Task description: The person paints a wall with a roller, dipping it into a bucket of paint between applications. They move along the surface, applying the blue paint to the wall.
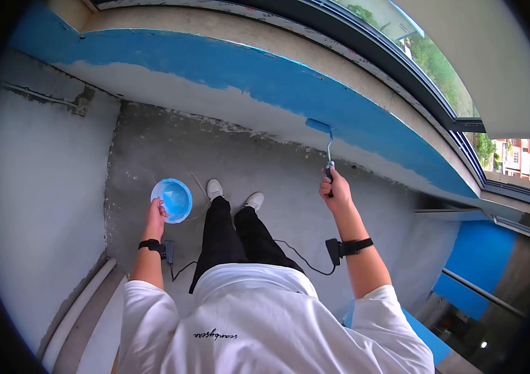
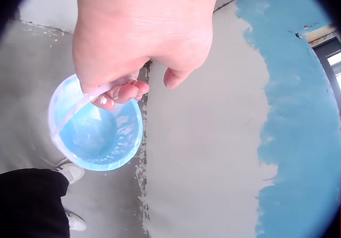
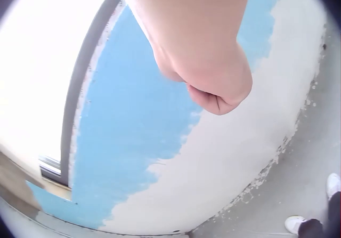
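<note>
My left hand (image 1: 159,210) grips the pale handle (image 2: 80,110) of a small bucket (image 1: 173,201), fingers curled round it. Blue paint coats the inside of the bucket (image 2: 96,137), which hangs over the floor. Out to the right, my right hand (image 1: 335,188) holds a paint roller (image 1: 318,125) by its dark grip. The blue roller head lies at the wall, along the lower edge of the blue paint (image 1: 240,68). In the right wrist view, the right hand (image 3: 213,83) hides the roller.
Below the blue band the wall is pale and unpainted (image 3: 213,163), down to the grey concrete floor (image 1: 153,143). A window frame (image 1: 402,68) runs above the band. White pipes (image 1: 78,308) lie by the left wall. White shoes (image 1: 254,201) stand near the bucket. Cables hang from both wrist cameras.
</note>
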{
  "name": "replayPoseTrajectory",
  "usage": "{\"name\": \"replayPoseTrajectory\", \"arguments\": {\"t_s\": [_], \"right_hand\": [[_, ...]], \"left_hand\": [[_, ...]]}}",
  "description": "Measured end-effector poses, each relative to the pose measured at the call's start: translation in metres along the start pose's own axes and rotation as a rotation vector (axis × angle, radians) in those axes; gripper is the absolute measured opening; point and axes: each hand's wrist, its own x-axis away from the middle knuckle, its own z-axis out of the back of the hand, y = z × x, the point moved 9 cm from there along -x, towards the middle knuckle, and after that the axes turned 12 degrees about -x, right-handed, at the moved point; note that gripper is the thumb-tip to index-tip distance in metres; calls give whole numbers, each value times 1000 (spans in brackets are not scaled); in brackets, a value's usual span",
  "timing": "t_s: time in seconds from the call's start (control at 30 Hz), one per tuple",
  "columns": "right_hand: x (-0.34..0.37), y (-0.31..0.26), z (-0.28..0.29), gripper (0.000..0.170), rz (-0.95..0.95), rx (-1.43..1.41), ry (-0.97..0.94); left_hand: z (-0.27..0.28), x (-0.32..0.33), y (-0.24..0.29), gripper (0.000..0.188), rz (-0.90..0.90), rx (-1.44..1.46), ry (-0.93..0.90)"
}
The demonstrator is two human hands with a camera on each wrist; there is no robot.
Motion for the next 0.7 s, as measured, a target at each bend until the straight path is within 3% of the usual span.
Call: {"name": "replayPoseTrajectory", "arguments": {"t_s": [0.17,0.43,0.7], "right_hand": [[35,-5,-21,24,33,39,7],[-67,32,-21,23,-105,-12,99],[23,10,-28,25,-126,-128,-46]], "left_hand": [[9,-2,-21,24,6,-64,84],[46,-3,-48,24,66,-17,145],[35,-6,-36,24,77,61,95]]}}
